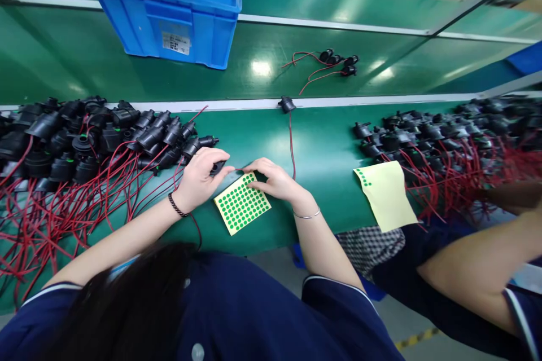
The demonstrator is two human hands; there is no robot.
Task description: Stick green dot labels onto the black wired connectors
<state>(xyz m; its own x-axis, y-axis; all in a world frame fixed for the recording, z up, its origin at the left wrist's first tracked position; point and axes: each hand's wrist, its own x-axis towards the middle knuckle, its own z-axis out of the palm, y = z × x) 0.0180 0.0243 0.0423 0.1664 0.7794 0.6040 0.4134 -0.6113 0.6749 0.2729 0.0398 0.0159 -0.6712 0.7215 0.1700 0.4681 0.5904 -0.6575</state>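
Observation:
My left hand [202,176] grips a small black connector [218,167] with a red wire, just right of a big pile of black connectors [97,135] on red wires. My right hand [271,179] rests its fingertips on the top edge of a yellow sheet of green dot stickers [241,204], fingers pinched close to the connector. Whether a sticker is on a fingertip I cannot tell. The sheet lies flat on the green bench [322,146] in front of me.
A blue crate [178,5] stands on the conveyor at the back left. One connector [287,104] lies at the belt's edge, several more [339,62] on the belt. A co-worker's arm [478,259], a second sticker sheet [387,194] and another connector pile [457,135] are on the right.

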